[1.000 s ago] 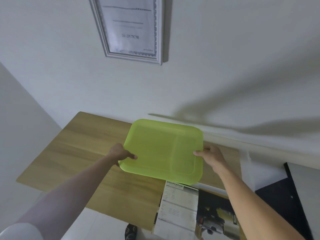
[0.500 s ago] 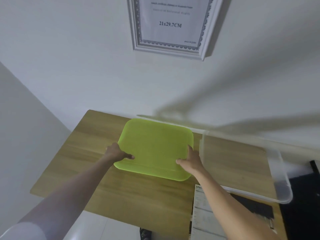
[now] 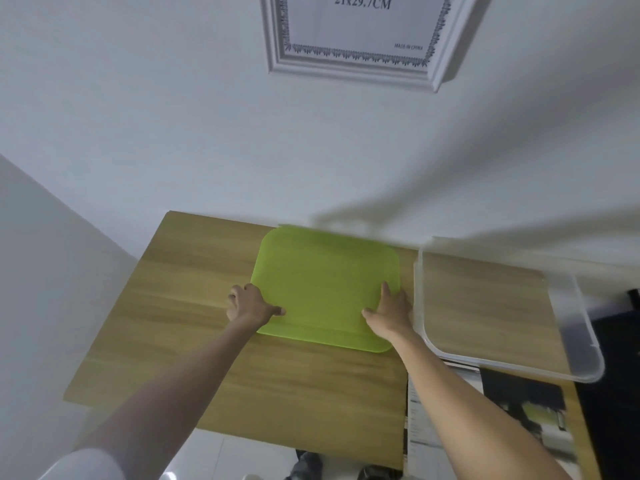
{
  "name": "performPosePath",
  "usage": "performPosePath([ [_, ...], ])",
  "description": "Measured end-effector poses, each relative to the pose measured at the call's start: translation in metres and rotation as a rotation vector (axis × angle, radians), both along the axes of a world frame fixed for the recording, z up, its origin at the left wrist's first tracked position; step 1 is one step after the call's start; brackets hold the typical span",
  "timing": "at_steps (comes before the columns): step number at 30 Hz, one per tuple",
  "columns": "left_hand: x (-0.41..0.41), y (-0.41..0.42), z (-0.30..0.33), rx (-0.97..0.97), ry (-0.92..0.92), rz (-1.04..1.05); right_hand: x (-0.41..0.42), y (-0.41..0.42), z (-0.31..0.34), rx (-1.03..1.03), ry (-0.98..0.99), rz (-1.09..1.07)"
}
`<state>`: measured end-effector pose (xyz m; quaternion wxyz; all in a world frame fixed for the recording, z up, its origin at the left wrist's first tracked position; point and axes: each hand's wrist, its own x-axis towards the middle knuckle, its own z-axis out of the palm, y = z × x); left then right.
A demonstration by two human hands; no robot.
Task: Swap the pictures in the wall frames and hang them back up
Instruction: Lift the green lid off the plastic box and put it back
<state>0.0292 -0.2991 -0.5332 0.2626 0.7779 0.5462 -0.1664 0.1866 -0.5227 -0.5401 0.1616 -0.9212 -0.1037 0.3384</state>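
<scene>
A white ornate picture frame (image 3: 360,68) hangs on the wall at the top; its paper insert reads "21x29.7CM". Below it, a lime-green plastic lid (image 3: 325,282) lies flat on the wooden table (image 3: 194,306), close to the wall. My left hand (image 3: 249,304) holds the lid's left edge, thumb on top and fingers curled beside it. My right hand (image 3: 391,311) rests flat on the lid's right side with straight fingers. A printed picture sheet (image 3: 526,407) lies at the table's lower right, partly under my right forearm.
A clear plastic bin (image 3: 585,341) sits on the table right of the lid, almost touching my right hand. A dark surface (image 3: 616,393) adjoins the table at the far right. Shoes and white floor show below the table's front edge.
The green lid came down and leftward until it lay flat on the table. My right hand went from gripping its edge to lying flat on top. The view swung right.
</scene>
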Motion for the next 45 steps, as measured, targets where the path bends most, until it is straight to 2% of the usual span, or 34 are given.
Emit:
performPosePath([
  [3, 0.001, 0.000, 0.003, -0.008, -0.009, 0.006, -0.002, -0.001, 0.002, -0.025, -0.069, 0.073],
  [6, 0.001, -0.011, 0.010, 0.081, -0.069, 0.014, -0.007, -0.009, 0.011, 0.019, -0.188, 0.164],
  [10, 0.004, -0.052, 0.018, 0.274, -0.382, 0.007, -0.008, -0.036, 0.028, 0.276, -0.429, 0.242],
  [14, 0.016, -0.126, 0.022, 0.266, -0.575, -0.057, 0.001, -0.084, 0.041, 0.575, -0.669, 0.285],
  [17, 0.024, -0.194, 0.021, 0.185, -0.537, -0.119, 0.010, -0.138, 0.052, 0.619, -0.746, 0.289],
  [20, 0.025, -0.259, 0.013, 0.033, -0.400, -0.160, 0.019, -0.207, 0.051, 0.555, -0.764, 0.281],
  [25, 0.027, -0.331, -0.004, -0.099, -0.171, -0.140, 0.020, -0.320, 0.035, 0.374, -0.662, 0.180],
  [30, 0.034, -0.364, -0.008, -0.055, -0.090, -0.111, 0.014, -0.378, 0.014, -0.138, -0.321, -0.012],
  [32, 0.037, -0.370, -0.007, -0.037, -0.056, -0.093, 0.008, -0.382, 0.011, -0.231, -0.232, -0.058],
  [35, 0.043, -0.376, -0.006, -0.022, -0.032, -0.054, 0.003, -0.377, 0.006, -0.241, -0.177, -0.119],
  [41, 0.049, -0.376, -0.006, -0.095, -0.068, 0.097, 0.017, -0.374, 0.000, -0.116, -0.007, -0.340],
  [45, 0.041, -0.368, -0.010, -0.147, -0.116, 0.116, 0.023, -0.383, -0.004, -0.017, 0.091, -0.379],
])
